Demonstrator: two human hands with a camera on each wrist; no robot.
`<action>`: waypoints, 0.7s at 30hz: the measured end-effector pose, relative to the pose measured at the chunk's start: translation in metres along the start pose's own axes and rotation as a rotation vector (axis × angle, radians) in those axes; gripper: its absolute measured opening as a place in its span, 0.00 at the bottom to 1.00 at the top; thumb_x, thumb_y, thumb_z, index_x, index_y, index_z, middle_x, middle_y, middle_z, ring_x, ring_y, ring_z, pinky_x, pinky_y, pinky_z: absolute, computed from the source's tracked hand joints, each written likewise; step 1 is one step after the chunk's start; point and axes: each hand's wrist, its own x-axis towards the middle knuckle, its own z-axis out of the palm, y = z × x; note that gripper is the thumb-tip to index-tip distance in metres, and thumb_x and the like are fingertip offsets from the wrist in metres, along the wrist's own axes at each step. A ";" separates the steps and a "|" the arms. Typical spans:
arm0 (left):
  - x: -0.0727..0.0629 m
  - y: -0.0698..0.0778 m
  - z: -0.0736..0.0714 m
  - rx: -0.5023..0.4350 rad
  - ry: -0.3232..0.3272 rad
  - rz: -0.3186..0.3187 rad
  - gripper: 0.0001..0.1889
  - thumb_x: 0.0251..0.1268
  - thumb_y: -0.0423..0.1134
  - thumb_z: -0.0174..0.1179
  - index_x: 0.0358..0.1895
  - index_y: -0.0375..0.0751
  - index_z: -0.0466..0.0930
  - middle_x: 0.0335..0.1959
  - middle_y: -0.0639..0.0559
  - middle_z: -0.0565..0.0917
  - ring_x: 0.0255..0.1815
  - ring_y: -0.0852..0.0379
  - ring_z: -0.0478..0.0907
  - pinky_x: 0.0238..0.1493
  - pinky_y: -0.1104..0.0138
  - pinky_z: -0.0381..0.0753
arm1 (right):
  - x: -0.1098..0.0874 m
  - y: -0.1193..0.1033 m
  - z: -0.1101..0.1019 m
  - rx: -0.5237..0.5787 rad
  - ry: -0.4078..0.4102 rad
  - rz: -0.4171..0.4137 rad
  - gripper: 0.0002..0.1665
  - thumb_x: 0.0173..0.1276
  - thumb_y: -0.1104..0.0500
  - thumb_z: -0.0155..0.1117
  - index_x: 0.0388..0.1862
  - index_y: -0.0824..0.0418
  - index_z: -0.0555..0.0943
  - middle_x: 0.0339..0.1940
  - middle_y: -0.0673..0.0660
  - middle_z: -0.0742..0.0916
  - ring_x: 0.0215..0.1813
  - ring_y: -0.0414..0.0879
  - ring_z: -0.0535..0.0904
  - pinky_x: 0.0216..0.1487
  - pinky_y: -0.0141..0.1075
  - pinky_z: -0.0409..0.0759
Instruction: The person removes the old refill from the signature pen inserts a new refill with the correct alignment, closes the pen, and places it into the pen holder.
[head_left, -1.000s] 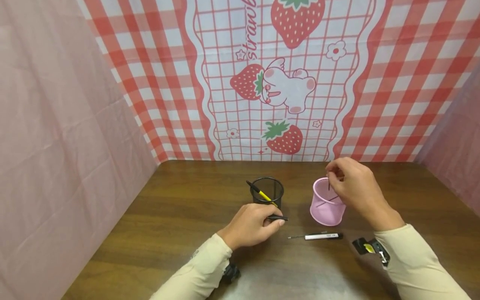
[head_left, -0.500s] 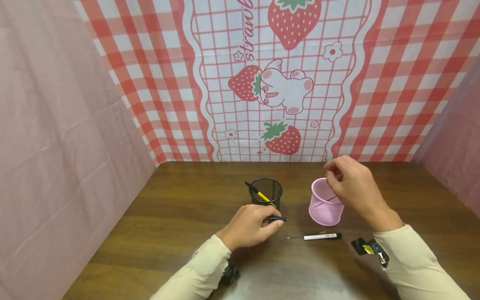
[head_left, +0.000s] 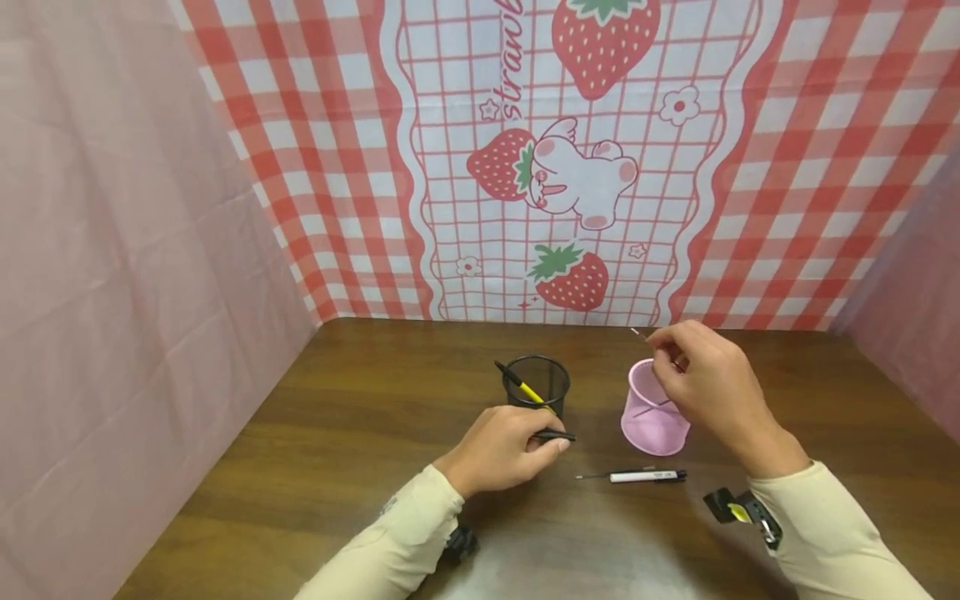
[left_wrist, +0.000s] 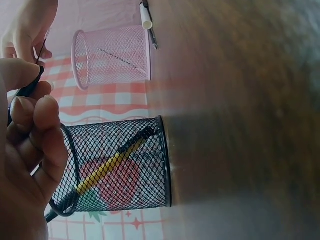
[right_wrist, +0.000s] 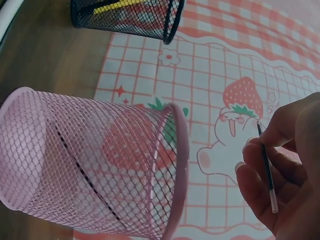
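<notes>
My right hand (head_left: 708,379) pinches a slim pen refill (right_wrist: 267,170) above the pink mesh pen holder (head_left: 655,429). The refill's pale end sticks out past the fingertips in the head view. A second dark refill (right_wrist: 87,177) leans inside the pink holder. My left hand (head_left: 502,450) grips a slim black pen part (head_left: 553,435) between thumb and fingers; most of it is hidden in the hand. This hand is in front of the black mesh pen holder (left_wrist: 120,167), where a yellow and black pen (head_left: 528,390) stands tilted.
On the table (head_left: 360,433), in front of the pink holder, lies a white pen barrel (head_left: 633,477) with a black end and a thin dark rod alongside. A red checked strawberry cloth (head_left: 562,167) hangs behind. A pale pink curtain (head_left: 150,250) closes the left side.
The refill in my right hand pointed down into the pink holder; now its end points up and left above the rim. My left hand has kept its grip and place.
</notes>
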 end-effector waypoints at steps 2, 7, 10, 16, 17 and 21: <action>0.000 0.000 0.000 0.001 0.003 0.001 0.06 0.68 0.44 0.65 0.41 0.48 0.85 0.20 0.67 0.72 0.20 0.73 0.65 0.25 0.80 0.66 | -0.001 -0.001 0.001 0.018 -0.008 0.008 0.11 0.52 0.72 0.67 0.35 0.63 0.85 0.29 0.53 0.83 0.30 0.43 0.76 0.33 0.29 0.72; 0.000 0.000 0.001 0.008 0.004 0.004 0.06 0.67 0.44 0.65 0.40 0.48 0.85 0.20 0.67 0.72 0.21 0.74 0.65 0.26 0.80 0.66 | -0.004 -0.006 0.004 0.072 -0.030 0.023 0.12 0.52 0.74 0.68 0.35 0.62 0.85 0.28 0.50 0.83 0.30 0.41 0.76 0.33 0.24 0.70; -0.001 0.000 0.002 0.013 0.001 0.003 0.06 0.67 0.44 0.65 0.40 0.48 0.85 0.21 0.67 0.74 0.21 0.74 0.65 0.26 0.81 0.66 | -0.005 -0.008 0.004 0.092 -0.048 0.017 0.13 0.51 0.74 0.68 0.34 0.62 0.84 0.29 0.50 0.83 0.30 0.41 0.76 0.33 0.24 0.71; -0.001 0.001 0.002 0.017 -0.003 -0.001 0.06 0.67 0.44 0.65 0.41 0.47 0.85 0.21 0.67 0.74 0.22 0.74 0.66 0.27 0.81 0.66 | -0.010 -0.011 0.001 0.109 -0.091 0.038 0.14 0.50 0.74 0.71 0.35 0.61 0.85 0.29 0.48 0.82 0.30 0.40 0.76 0.32 0.26 0.73; -0.001 0.001 0.002 0.019 -0.003 -0.002 0.06 0.67 0.44 0.65 0.41 0.48 0.85 0.21 0.67 0.74 0.22 0.74 0.66 0.27 0.81 0.66 | -0.011 -0.011 0.000 0.105 -0.101 0.042 0.15 0.50 0.74 0.72 0.35 0.60 0.85 0.30 0.48 0.82 0.30 0.40 0.76 0.31 0.28 0.74; 0.000 0.001 0.002 0.025 0.002 -0.002 0.06 0.67 0.45 0.65 0.40 0.48 0.85 0.21 0.68 0.73 0.21 0.73 0.65 0.27 0.80 0.66 | -0.014 -0.013 -0.003 0.087 -0.146 0.052 0.15 0.50 0.72 0.76 0.36 0.59 0.85 0.31 0.47 0.83 0.31 0.39 0.77 0.30 0.36 0.78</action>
